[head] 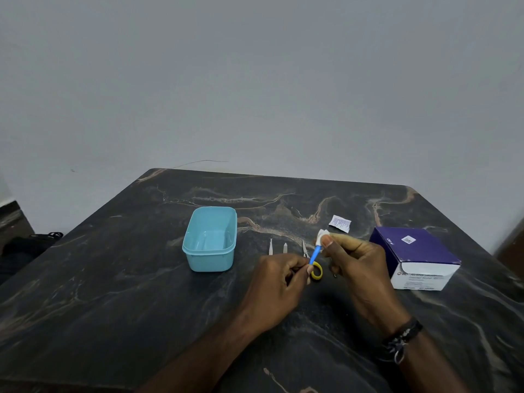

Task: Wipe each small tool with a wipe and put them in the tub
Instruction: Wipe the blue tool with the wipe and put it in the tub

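My left hand (279,282) grips a small pair of scissors (314,258) with a blue shaft and a yellow finger ring, held above the dark marble table (113,293). My right hand (357,262) pinches a white wipe (321,236) around the scissors' upper end, which the wipe hides. The light blue tub (209,239) stands to the left of my hands with nothing in it. Just beyond my hands, several small metal tools lie on the table: two flat tweezers (285,247) side by side and a thin pointed tool (304,248).
A purple and white box of alcohol swabs (416,256) stands at the right. A torn white sachet (340,223) lies behind my right hand. The table's far edge meets a plain grey wall. Dark objects sit on the floor at the far left.
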The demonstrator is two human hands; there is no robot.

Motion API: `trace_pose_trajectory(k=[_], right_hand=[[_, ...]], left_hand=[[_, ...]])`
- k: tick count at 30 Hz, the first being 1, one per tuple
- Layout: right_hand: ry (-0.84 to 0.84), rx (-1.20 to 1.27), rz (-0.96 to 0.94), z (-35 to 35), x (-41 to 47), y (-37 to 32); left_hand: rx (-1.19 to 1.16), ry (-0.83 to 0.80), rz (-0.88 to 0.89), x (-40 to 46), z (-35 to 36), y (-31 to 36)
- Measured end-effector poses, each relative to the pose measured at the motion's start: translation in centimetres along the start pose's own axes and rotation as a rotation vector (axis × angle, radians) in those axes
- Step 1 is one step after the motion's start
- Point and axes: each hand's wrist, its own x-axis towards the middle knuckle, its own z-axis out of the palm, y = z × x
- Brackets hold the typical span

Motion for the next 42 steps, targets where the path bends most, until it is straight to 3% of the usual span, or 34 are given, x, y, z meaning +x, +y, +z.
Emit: trace_pose_trajectory(k=[8, 14, 22, 29, 32, 36, 38, 42], right_hand=[[-0.133, -0.004, 0.043, 0.2, -0.3, 0.2], [0.035, 0.07, 0.032, -0.5, 0.6, 0.5], [0.007, 0.047, 0.045, -0.3, 0.5, 0.6], [0.237, 0.147, -0.021, -1.3, 1.4, 0.8], [0.282, -0.14, -0.282, -1.4, 1.3, 0.8], [0.136, -0.655, -0.738, -1.3, 1.1, 1.5], [0.026, -0.803, -0.782, -1.3, 1.1, 2.0], [-0.045, -0.94, -0.684, -1.5, 0.9, 2.3]], left_hand=[[0.024, -0.019, 0.029, 0.0, -0.3, -0.1], [0.031, -0.041, 0.067, 0.0, 0.3, -0.5], [0.04, -0.039, 0.061, -0.1, 0.2, -0.3], [0.065, 0.087, 0.067, 0.1, 0.2, -0.1], [0.128, 0.202, 0.081, 0.4, -0.1, -0.1], [0.117, 0.307, 0.055, 0.6, -0.4, -0.1], [0.095, 0.337, 0.043, 0.6, -0.5, -0.2], [0.034, 0.383, 0.029, 0.7, -0.6, -0.5]])
